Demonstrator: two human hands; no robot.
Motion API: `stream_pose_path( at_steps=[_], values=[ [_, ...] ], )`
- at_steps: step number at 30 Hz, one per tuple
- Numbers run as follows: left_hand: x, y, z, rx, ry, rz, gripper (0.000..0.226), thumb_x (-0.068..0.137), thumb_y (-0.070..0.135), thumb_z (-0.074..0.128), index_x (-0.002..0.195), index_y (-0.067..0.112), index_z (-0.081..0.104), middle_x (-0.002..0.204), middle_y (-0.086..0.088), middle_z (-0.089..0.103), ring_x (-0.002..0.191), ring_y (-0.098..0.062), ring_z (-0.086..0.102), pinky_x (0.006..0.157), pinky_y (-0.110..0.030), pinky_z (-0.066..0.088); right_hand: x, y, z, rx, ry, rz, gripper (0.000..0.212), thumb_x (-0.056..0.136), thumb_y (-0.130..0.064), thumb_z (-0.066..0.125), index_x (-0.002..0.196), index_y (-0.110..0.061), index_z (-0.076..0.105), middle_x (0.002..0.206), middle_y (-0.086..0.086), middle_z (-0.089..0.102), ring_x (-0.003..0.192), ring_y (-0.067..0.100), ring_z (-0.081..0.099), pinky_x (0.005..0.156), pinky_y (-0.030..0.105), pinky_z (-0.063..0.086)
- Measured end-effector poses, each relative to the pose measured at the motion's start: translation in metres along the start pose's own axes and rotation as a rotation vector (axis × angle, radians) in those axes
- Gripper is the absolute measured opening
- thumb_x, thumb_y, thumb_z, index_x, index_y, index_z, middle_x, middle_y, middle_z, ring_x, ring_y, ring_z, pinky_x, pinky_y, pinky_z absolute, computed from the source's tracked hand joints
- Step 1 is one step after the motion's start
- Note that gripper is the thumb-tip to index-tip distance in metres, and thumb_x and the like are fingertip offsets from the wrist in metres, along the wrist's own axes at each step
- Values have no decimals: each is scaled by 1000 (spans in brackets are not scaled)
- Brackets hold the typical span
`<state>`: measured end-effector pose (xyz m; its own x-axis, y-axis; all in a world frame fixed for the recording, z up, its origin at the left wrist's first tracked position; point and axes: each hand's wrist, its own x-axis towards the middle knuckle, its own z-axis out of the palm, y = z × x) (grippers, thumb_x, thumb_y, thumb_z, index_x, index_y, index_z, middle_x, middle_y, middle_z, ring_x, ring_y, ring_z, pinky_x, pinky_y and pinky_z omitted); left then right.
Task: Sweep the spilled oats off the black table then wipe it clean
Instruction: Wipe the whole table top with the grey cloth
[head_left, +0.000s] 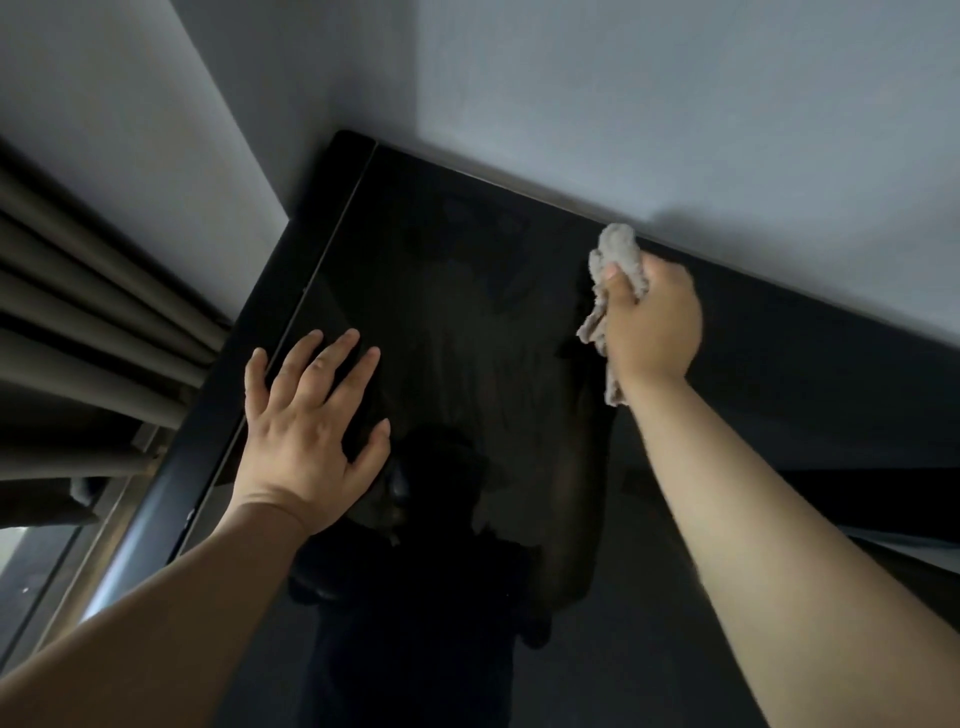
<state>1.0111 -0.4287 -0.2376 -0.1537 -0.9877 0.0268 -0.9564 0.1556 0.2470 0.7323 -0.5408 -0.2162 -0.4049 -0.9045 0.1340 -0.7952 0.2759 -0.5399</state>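
Note:
The glossy black table (467, 270) fills the middle of the view and mirrors my arms and body. My left hand (311, 431) lies flat on its left part, fingers spread and straight, close to the left edge. My right hand (652, 322) grips a bunched grey cloth (615, 260) near the table's far edge by the wall; cloth ends stick out above and hang below the fist. I see no oats on the dark surface.
A pale wall (675, 104) runs along the table's far edge. Grey folded curtains (93, 291) hang at the left, beside the table's black left rim (208, 447). A dark ledge lies at the right.

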Motion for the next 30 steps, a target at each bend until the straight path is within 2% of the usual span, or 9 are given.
stream_pose_path(
  at_steps=[2,5,7,10,14,18,22,27,30],
  values=[
    [0,0,1,1,4,2,63,86,47,43,141,16,47,149,-5,39,142,-30,27,114,-61,11,-19,-9,14,-149,0,-35,30,90,-30,58,118,-20,61,115,2,59,102,24,55,72,29,37],
    [0,-1,1,9,-1,3,63,87,47,42,141,16,47,150,-5,38,142,-30,27,114,-61,10,-64,-24,15,-108,-85,-206,30,86,-28,62,115,-22,62,116,-3,61,98,22,56,71,31,43],
    [0,-2,0,13,-11,0,63,87,48,41,142,17,46,150,-5,37,142,-30,26,115,-61,9,-88,-24,3,13,-201,-259,25,88,-29,62,111,-22,65,111,-8,62,95,15,58,71,28,45],
    [0,-2,0,10,-23,-2,63,88,48,40,143,17,44,151,-4,36,143,-29,24,115,-60,8,-97,-22,-24,342,-412,-146,12,91,-27,63,101,-23,68,89,-9,66,72,4,63,59,19,49],
    [0,-2,0,1,-14,-6,63,88,49,40,143,17,45,151,-4,36,143,-29,24,116,-60,7,-54,-7,-27,206,-115,-140,25,89,-32,58,108,-18,67,99,-2,64,93,12,60,79,27,47],
    [-1,-2,1,-1,-1,-3,63,88,49,41,142,17,45,150,-4,37,143,-29,25,115,-60,8,-42,-6,5,28,-1,-15,30,91,-32,57,118,-19,63,112,1,62,104,24,56,79,32,44],
    [0,-3,2,-3,-8,-6,63,88,49,40,143,18,44,151,-3,36,144,-29,23,116,-58,5,-102,-20,12,-37,-66,-155,34,84,-26,65,117,-22,63,113,-3,63,98,23,57,76,36,48],
    [0,-3,2,-5,-8,-5,63,89,50,39,143,19,43,152,-3,35,144,-29,22,117,-58,4,-145,-20,-18,344,-392,-159,22,89,-38,59,106,-27,68,92,-9,67,78,9,65,68,38,55],
    [-1,-2,2,1,-12,-4,63,89,50,38,145,19,41,153,-2,33,144,-28,20,117,-57,3,-109,-3,-25,314,-253,-49,28,87,-46,56,107,-29,66,89,-6,68,76,14,66,70,41,55]
  ],
)
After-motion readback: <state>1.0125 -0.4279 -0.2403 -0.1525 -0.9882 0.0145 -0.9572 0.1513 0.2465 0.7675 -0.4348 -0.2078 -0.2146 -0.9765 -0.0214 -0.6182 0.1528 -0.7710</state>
